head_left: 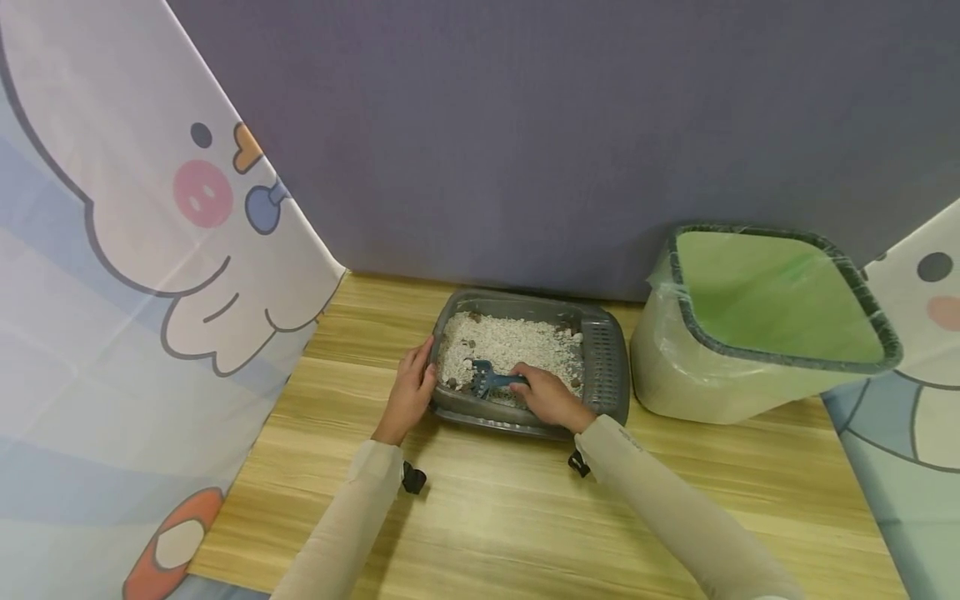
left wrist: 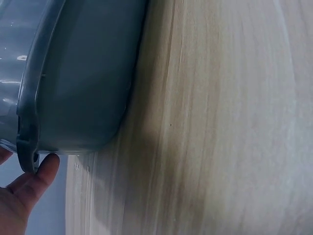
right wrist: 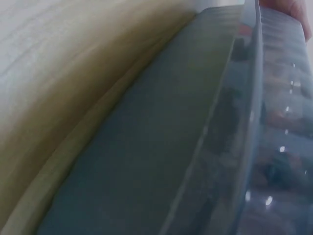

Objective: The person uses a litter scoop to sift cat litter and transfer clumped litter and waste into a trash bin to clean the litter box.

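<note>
Blue scoop (head_left: 494, 381), part-hidden by right hand (head_left: 550, 396).

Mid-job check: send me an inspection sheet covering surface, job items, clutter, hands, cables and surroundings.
Surface: wood-grain table.
Job items: gray tray of pale litter with small brown lumps; blue scoop, head down at the litter; pale bin with a clear liner, right of the tray.
Clutter: nothing seen.
Hands: left hand grips the tray's left rim; right hand holds the scoop's handle.
Cables: nothing seen.
Surroundings: gray wall behind; cartoon-printed sheets at both sides.
</note>
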